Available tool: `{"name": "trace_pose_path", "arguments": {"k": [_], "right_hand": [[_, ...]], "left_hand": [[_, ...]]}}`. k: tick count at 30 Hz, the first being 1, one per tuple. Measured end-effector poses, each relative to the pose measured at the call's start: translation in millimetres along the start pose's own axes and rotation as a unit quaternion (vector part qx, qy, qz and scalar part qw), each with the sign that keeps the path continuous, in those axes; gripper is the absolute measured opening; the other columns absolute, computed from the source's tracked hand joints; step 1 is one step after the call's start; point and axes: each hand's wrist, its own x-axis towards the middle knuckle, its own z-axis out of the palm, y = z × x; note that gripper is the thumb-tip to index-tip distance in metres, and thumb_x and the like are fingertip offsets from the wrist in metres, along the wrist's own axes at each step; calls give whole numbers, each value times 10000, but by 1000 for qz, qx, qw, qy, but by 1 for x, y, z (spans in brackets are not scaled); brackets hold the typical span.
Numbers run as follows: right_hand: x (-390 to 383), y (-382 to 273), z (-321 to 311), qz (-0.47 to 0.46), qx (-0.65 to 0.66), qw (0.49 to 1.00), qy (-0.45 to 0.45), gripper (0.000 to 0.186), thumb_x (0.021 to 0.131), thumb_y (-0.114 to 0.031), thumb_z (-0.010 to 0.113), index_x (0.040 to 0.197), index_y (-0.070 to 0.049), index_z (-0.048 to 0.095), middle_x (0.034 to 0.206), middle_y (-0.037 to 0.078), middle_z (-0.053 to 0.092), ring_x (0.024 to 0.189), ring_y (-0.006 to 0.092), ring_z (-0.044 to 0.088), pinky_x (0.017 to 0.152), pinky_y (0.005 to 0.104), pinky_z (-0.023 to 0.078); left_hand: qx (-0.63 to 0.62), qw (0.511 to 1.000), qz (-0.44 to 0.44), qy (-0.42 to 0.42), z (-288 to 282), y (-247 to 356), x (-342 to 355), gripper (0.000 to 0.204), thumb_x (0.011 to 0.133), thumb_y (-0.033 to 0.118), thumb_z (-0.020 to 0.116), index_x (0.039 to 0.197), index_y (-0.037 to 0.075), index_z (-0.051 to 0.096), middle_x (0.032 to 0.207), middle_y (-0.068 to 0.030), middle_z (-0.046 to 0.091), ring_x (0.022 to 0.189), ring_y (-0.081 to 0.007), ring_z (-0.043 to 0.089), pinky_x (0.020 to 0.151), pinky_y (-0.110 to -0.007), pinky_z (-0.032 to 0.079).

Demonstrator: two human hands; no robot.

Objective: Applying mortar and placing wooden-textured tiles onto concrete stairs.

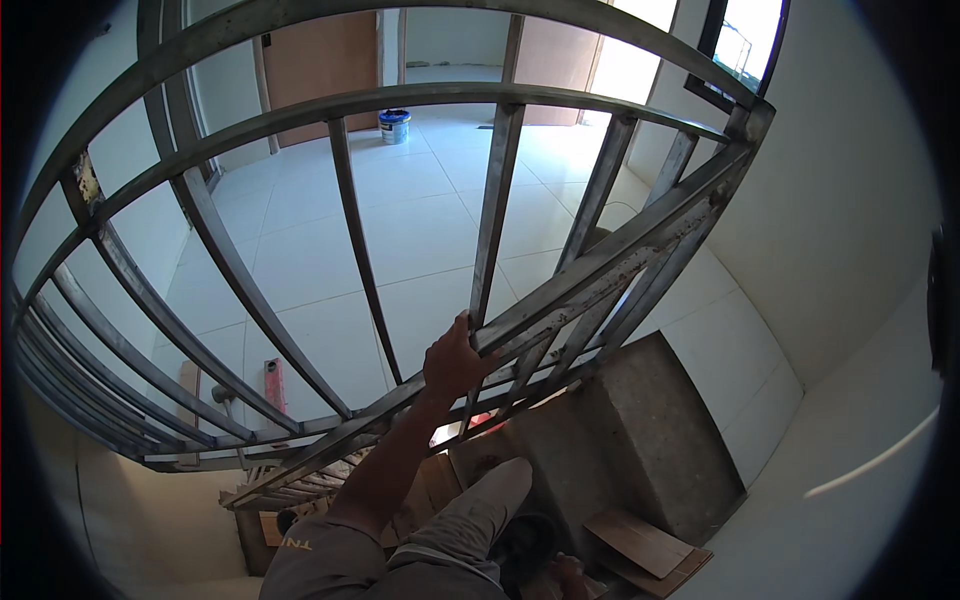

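Observation:
My left hand (452, 358) is closed round a bare steel bar of the railing (600, 285), where an upright meets the sloping rail. My bent knee (505, 485) is over the concrete steps (650, 440) below the railing. At the bottom edge, what looks like my right hand (570, 575) is low beside a dark object (525, 545); its fingers and any hold are too unclear to tell. Loose wooden planks (630, 540) lie on the step to the right.
Through the bars show a tiled floor (420, 230), a blue-and-white bucket (394, 128), a red level-like bar (275, 390), two brown doors (310, 75) and a bright window (745, 45). A white wall (850, 250) with a pale cable (870, 468) stands at right.

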Motion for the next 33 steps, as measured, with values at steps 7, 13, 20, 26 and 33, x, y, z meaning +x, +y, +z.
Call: {"name": "trace_pose_path", "arguments": {"k": [7,13,20,26,33], "right_hand": [[-11,-61,23,-287,-31,956,52,311,828,-433,615,913,-138,663,877,107,681,824,284,659,695,460,534],[-20,-77,34,-262,126,957,9,230,848,-354,599,879,-134,661,753,89,626,654,269,586,583,450,487],[-6,-74,53,-50,48,997,26,319,870,-422,593,928,-117,666,921,129,725,900,325,713,766,465,566],[-8,-80,-25,-115,188,975,8,284,899,-368,562,903,-98,648,879,114,708,841,313,690,762,444,550],[-12,-87,-86,-163,553,814,65,281,888,-389,629,906,-111,599,848,49,633,815,201,606,791,379,495]], "left_hand": [[32,998,-7,60,-3,-14,-10,802,701,487,802,1280,30,484,978,-191,680,910,-382,681,811,-478,533],[60,996,-13,63,2,-11,-13,735,712,446,800,1240,45,482,968,-176,674,891,-369,685,796,-474,536],[57,996,-20,64,3,0,-11,706,710,439,797,1215,55,488,929,-186,680,851,-379,689,755,-482,546],[77,995,-27,59,-2,-1,-9,718,711,448,796,1233,64,487,976,-175,681,889,-377,682,780,-485,538],[75,995,-14,61,-5,-4,-17,742,697,454,801,1230,35,500,1003,-186,680,906,-375,684,792,-476,542]]}}
